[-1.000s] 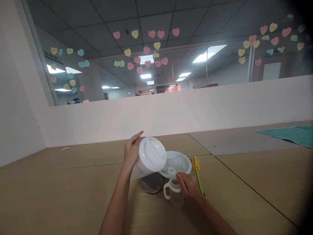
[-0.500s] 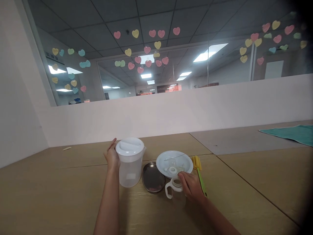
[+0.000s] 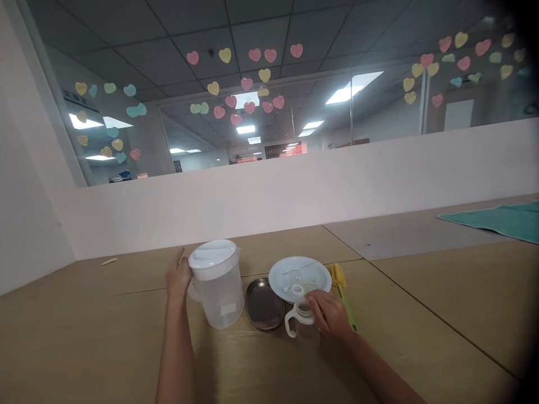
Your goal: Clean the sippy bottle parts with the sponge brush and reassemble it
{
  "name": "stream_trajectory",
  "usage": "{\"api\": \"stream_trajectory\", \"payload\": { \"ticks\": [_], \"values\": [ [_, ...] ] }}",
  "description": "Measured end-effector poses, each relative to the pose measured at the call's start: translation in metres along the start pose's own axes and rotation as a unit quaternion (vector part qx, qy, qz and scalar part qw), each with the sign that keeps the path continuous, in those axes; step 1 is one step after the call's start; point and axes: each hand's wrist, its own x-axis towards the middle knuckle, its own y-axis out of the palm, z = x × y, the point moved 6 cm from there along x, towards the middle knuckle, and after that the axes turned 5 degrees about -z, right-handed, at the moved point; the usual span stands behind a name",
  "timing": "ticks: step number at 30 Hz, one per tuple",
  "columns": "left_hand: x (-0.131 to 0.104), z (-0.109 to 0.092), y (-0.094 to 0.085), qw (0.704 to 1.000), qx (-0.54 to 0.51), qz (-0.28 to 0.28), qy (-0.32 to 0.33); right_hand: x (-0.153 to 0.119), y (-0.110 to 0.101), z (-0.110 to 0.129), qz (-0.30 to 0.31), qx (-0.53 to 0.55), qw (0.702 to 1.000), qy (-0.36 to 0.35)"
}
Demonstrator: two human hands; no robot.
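Holding the uncapped bottle (image 3: 305,321) by its rim in the right hand (image 3: 332,314), just before a bowl (image 3: 273,278) of loose parts (image 3: 297,290), seemingly unfitted. Having the left hand (image 3: 179,275) beside the lidded pitcher (image 3: 219,294), apparently already set upright; cannot tell whether gripping.

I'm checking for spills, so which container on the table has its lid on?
The tall translucent pitcher beside the left hand; the metal tray, white bowl and baby bottle are uncovered.
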Motion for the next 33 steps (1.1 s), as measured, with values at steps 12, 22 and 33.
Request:
{"api": "stream_trajectory", "payload": {
  "ticks": [12,22,33],
  "values": [
    [-0.123,-0.159,0.01,0.945,-0.04,0.107,0.306,-0.008,-0.039,-0.08,-0.237,-0.018,0.899,0.367],
    [-0.237,-0.059,0.207,0.757,0.144,0.503,0.391,-0.043,-0.02,-0.133,-0.089,-0.125,0.857,0.491],
    [-0.25,-0.04,0.221,0.721,0.231,0.524,0.391,-0.044,0.003,-0.131,0.102,-0.199,0.869,0.441]
  ]
}}
